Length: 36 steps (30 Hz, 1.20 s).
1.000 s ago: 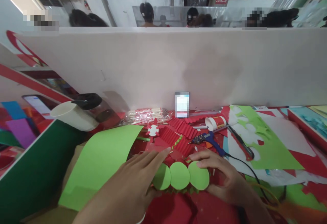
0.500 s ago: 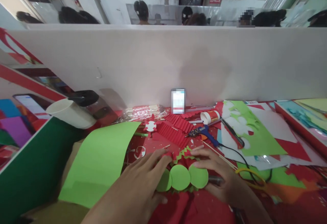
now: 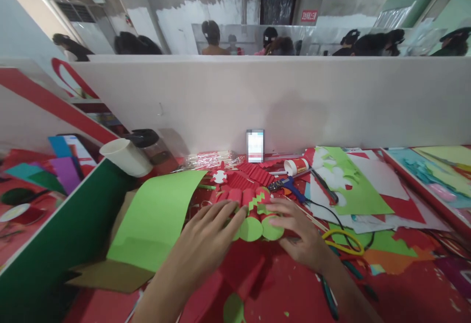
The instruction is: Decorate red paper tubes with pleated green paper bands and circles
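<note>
A paper craft of red rolls [image 3: 247, 197], a zigzag green strip [image 3: 257, 204] and round green discs [image 3: 251, 229] is held between my two hands, just above the table. My left hand [image 3: 208, 234] grips its left end, fingers bent over the top. At the other end, my right hand [image 3: 301, 232] has its fingers on the rightmost disc, its thumb below. My fingers cover part of both ends. Nearer me lies red paper [image 3: 243, 269], with a loose green disc [image 3: 234, 308] at the bottom edge.
A blue glue gun [image 3: 290, 185] lies beyond my right hand, its cord trailing right. Curled green paper [image 3: 158, 215] rests left beside a green-walled box [image 3: 73, 234]. Yellow-handled scissors [image 3: 344, 242] and cut sheets [image 3: 368, 185] lie right. A white partition [image 3: 206, 97] stands behind.
The craft has tilted, so its red rolls show more above the discs. Both hands keep hold of it. The camera view has shifted, revealing more of the near table.
</note>
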Tool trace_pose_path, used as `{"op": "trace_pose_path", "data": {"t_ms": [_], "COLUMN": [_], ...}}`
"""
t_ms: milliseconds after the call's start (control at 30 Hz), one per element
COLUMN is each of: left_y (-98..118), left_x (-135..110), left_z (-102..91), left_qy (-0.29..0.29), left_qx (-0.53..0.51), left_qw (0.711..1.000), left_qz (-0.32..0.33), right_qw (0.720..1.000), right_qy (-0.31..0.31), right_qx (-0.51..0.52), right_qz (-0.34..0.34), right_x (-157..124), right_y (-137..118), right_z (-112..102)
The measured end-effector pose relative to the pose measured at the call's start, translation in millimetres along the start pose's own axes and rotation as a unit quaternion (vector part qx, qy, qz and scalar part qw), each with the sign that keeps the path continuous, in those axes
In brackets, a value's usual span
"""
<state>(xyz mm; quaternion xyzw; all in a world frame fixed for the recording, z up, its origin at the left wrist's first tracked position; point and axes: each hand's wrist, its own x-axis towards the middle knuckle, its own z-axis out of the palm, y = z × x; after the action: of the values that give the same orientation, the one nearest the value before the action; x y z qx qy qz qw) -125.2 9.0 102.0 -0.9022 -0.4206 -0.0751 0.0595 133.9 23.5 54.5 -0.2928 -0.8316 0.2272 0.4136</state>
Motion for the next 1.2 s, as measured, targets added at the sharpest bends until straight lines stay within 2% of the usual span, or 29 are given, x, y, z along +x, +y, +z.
{"op": "trace_pose_path", "data": {"t_ms": [100, 200, 333, 467, 600, 733, 900, 1067, 1200], "left_y": [-10.9, -20.8, -28.1, -30.2, -32.4, -37.8, -41.6, -32.6, -25.6], "left_x": [0.7, -2.9, -12.3, -21.8, -29.5, -34.1, -28.9, -14.7, -6.1], "left_z": [5.2, 23.0, 52.9, 66.2, 61.4, 48.6, 38.3, 39.0, 35.0], "left_qy": [0.045, 0.062, 0.040, 0.021, 0.003, -0.023, -0.020, 0.008, -0.012], "left_qx": [0.029, 0.052, 0.073, 0.067, 0.042, -0.029, -0.096, -0.161, -0.210], "left_qw": [0.999, 0.997, 0.996, 0.998, 0.999, 0.999, 0.995, 0.986, 0.976], "left_qz": [-0.003, -0.006, -0.011, -0.011, -0.001, 0.021, 0.003, -0.038, -0.048], "right_qw": [1.000, 0.999, 0.997, 0.992, 0.988, 0.985, 0.987, 0.985, 0.981], "right_qy": [0.015, 0.004, -0.043, -0.103, -0.133, -0.150, -0.119, -0.090, -0.089], "right_qx": [-0.014, -0.010, 0.007, 0.021, 0.040, 0.048, 0.054, 0.079, 0.076], "right_qz": [0.009, 0.037, 0.058, 0.075, 0.070, 0.069, 0.090, 0.125, 0.154], "right_x": [11.5, 16.2, 14.5, 14.0, 17.3, 20.4, 24.4, 28.8, 32.0], "right_y": [7.1, 20.5, 39.9, 44.5, 34.1, 24.7, 18.6, 9.3, 4.3], "right_z": [7.6, 24.0, 44.1, 43.6, 33.1, 30.2, 34.1, 35.9, 36.9]}}
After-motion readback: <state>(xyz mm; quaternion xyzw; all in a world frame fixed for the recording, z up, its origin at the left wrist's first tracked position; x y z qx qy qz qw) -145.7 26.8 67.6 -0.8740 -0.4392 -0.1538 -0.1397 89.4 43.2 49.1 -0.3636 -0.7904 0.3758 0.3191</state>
